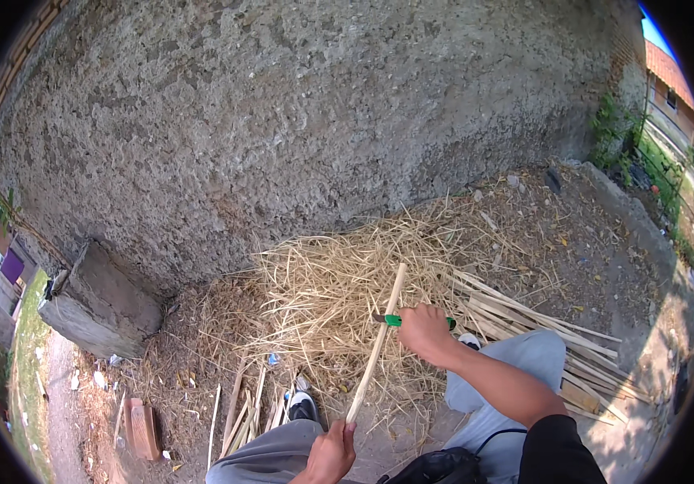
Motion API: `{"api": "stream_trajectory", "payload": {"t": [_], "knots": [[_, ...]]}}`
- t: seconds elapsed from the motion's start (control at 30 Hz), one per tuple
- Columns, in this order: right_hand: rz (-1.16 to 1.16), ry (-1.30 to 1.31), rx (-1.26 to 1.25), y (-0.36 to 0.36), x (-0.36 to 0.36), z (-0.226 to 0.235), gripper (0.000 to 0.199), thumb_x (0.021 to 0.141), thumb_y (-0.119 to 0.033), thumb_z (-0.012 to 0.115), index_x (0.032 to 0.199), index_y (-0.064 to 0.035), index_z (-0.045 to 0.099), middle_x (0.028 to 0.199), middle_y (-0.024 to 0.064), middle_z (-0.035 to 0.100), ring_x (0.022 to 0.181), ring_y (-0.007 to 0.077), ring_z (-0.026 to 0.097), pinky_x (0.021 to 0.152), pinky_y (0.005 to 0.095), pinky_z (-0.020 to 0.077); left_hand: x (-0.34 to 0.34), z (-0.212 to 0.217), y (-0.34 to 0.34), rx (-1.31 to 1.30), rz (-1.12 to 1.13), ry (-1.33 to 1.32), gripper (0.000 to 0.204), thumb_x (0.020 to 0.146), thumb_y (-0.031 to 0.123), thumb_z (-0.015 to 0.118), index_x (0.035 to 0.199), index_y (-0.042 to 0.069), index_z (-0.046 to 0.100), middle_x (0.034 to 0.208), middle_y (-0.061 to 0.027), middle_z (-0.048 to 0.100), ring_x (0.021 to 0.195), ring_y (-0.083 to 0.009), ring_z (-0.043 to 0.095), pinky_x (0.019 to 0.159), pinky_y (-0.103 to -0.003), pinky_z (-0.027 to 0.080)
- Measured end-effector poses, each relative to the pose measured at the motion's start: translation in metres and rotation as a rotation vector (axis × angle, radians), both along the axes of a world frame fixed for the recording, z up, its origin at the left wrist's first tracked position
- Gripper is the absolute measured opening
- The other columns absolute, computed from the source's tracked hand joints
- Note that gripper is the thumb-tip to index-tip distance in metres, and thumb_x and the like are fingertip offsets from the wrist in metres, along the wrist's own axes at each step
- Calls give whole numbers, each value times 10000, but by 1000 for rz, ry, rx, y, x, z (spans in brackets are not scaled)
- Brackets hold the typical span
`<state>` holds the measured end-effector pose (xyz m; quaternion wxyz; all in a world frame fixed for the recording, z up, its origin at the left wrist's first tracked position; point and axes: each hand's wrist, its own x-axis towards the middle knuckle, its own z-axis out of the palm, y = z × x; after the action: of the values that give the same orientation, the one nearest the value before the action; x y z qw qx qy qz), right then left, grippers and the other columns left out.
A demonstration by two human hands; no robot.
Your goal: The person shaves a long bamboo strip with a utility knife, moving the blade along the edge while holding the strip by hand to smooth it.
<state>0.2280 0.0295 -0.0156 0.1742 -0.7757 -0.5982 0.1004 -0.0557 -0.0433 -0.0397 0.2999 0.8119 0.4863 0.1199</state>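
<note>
My left hand (pixel 331 453) is closed round the near end of a long pale strip of split bamboo (pixel 376 352), which slants up and away from me. In my right hand (pixel 426 329), the fist grips a green-handled knife (pixel 393 320). Its short dark blade lies across the strip, above the middle of its length, and seems to touch it. Beneath the strip spreads a heap of thin, curled shavings (pixel 323 282).
A rough grey wall (pixel 298 121) rises behind the heap. To the right lies a pile of split strips (pixel 556 339); several more strips (pixel 243 407) lie by my left shoe (pixel 302 406). At left stand a concrete block (pixel 105 302) and a reddish brick-like piece (pixel 143 429).
</note>
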Motion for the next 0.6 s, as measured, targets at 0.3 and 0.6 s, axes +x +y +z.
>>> {"api": "stream_trajectory", "payload": {"t": [0.3,0.6], "knots": [[-269,21,3,32,63,-25,213,786,-120,649,936,21,702,983,282,646,950,424,635,847,521,481,-10,8,-5,-141,10,21,222,998,220,457,1041,16,533,784,-322,601,711,-521,578,602,-597,420],[-86,0,-102,19,8,-1,142,797,-27,566,835,38,687,839,265,663,834,390,673,715,514,503,-12,3,-7,44,6,-62,163,970,160,506,1002,6,546,724,-303,588,629,-534,548,543,-594,421]]}}
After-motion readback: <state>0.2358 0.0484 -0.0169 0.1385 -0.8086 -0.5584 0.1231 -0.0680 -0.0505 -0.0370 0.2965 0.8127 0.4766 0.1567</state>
